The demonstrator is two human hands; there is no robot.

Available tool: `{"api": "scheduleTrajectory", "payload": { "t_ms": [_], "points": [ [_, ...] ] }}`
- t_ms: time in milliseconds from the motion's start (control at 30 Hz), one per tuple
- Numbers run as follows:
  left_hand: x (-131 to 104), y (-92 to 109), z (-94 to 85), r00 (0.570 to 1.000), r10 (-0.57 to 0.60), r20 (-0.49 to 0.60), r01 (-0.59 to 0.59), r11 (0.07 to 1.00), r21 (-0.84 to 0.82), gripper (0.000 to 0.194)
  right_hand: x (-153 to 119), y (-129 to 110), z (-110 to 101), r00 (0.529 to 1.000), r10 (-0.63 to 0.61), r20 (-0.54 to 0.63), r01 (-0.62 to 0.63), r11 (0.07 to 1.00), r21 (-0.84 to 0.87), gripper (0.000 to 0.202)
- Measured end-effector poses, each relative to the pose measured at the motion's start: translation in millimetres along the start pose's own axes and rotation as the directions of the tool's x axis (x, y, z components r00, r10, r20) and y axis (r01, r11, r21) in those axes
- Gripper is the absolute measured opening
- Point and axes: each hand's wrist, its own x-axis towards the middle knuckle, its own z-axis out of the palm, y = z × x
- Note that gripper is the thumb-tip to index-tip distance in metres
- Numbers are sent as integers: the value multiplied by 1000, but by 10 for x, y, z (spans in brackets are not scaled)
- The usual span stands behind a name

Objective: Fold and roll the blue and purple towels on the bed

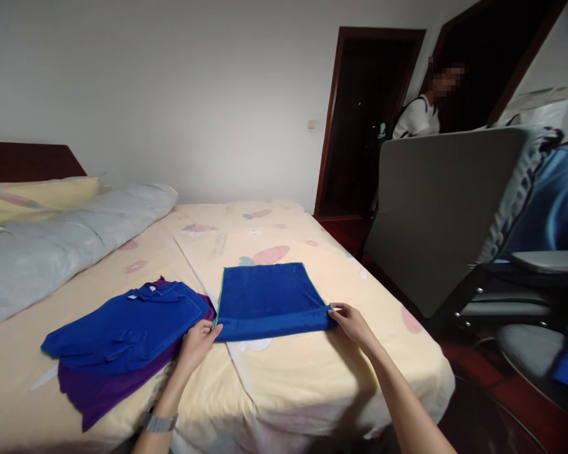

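A blue cloth lies flat on the bed, its near edge folded over into a band. My left hand pinches the left end of that band between thumb and fingers. At the right end, my right hand grips the corner the same way. Left of my left hand, another blue cloth with small white tags rests rumpled over a purple cloth. A metal watch band circles my left wrist.
The bed has a patterned yellow sheet. A grey-white quilt and a yellow pillow lie at the left. To the right stand a grey chair and a person in white near a dark door; another person's blue clothing shows beside the chair.
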Motion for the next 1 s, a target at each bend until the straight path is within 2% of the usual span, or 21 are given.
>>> {"api": "scheduleTrajectory", "payload": {
  "t_ms": [133, 300, 400, 500, 567, 633, 733, 800, 867, 933, 1000],
  "points": [
    [11, 7, 5, 1000, 17, -7, -18, 989, -149, 56, -7, -9, 34, 999, -27, -39, 30, 996, 88, 44],
    [-97, 59, -88, 1000, 25, 11, -21, 968, -248, 51, -46, -21, -71, 994, -72, -82, 82, 989, 124, 46],
    [-224, -20, -134, 995, 23, 93, -6, 985, -173, 46, -150, -1, -159, 993, -117, -29, 119, 989, 90, 35],
    [-341, -138, -146, 988, 55, 141, -60, 997, 37, 36, -273, 36, -189, 985, -152, 82, 156, 986, -51, 24],
    [-398, -165, -154, 988, 105, 117, -122, 982, 148, 28, -342, 34, -189, 982, -138, 129, 159, 972, -170, 20],
    [-443, -129, -177, 986, 147, 76, -163, 949, 270, 20, -404, -13, -200, 984, -127, 128, 159, 945, -287, 19],
    [-505, -7, -239, 958, 284, 39, -275, 869, 412, 16, -512, -152, -261, 969, -220, 116, 248, 882, -401, 20],
    [-542, 58, -282, 910, 401, 108, -410, 823, 393, 19, -588, -239, -310, 927, -323, 192, 374, 846, -380, 20],
    [-567, 82, -309, 867, 444, 227, -496, 815, 299, 20, -642, -281, -335, 871, -381, 310, 473, 821, -320, 30],
    [-570, 70, -320, 850, 429, 307, -504, 832, 234, 27, -656, -272, -329, 842, -373, 390, 499, 812, -301, 49],
    [-551, 42, -322, 855, 416, 310, -491, 842, 224, 36, -631, -238, -309, 853, -336, 400, 474, 820, -320, 62]
  ]
}}
